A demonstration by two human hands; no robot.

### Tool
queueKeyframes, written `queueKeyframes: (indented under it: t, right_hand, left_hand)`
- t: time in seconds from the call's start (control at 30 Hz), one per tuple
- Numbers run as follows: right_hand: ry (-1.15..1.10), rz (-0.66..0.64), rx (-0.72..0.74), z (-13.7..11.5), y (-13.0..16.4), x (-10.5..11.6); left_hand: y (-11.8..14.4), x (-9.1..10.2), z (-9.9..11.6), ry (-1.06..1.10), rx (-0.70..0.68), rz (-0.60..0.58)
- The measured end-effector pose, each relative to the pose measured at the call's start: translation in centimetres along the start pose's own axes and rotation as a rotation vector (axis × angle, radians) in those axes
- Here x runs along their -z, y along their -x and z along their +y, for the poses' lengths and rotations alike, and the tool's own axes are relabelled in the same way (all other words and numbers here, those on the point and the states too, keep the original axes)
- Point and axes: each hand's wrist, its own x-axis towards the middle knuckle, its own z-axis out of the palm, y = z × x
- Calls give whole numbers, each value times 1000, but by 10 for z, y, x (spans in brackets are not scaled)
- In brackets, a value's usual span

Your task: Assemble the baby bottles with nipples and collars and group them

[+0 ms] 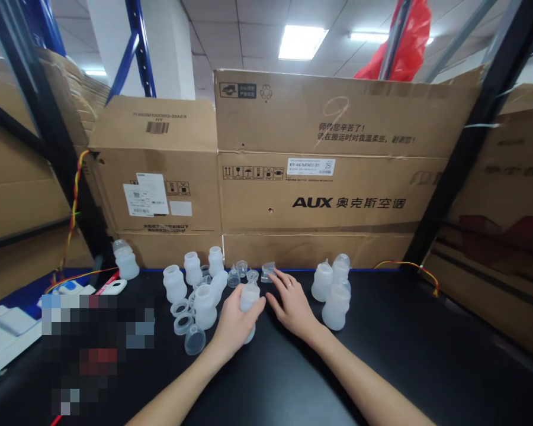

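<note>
Bottle (249,297) clasped upright in left hand (235,318), probably for steadiness; right hand (292,302), fingers spread, just at clear cap (267,274).

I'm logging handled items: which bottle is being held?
The frosted bottle in the left hand; the other bottles are on the black table, held by neither hand.

Bottles (205,307) obstruct both sides (front tabletop (275,384) lies open).

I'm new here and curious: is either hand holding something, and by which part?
The left hand holds a whitish bottle around its upper part. The right hand is at a clear piece; whether it grips that cannot be told.
</note>
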Motion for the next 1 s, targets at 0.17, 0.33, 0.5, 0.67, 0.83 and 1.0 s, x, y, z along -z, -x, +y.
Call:
queueKeyframes:
  t: [0.17, 0.33, 0.5, 0.67, 0.83, 1.0]
  right_hand:
    - [157, -153, 42, 11, -5, -7]
    - [79, -31, 106, 1, -4, 0]
    - [57, -72, 56, -1, 0, 0]
    - [-40, -112, 72, 4, 1, 3]
    - [-35, 137, 200, 0, -1, 13]
    - [-24, 224, 256, -12, 0, 26]
  left_hand:
    - [0, 0, -6, -200, -29, -35]
    - [-3, 3, -6, -221, -48, -14]
    - [-7, 7, -6, -326, -57, -6]
    - [-7, 9, -3, -470, -94, -24]
    - [-1, 8, 6, -695, -131, -48]
    - [4, 6, 14, -949, -207, -128]
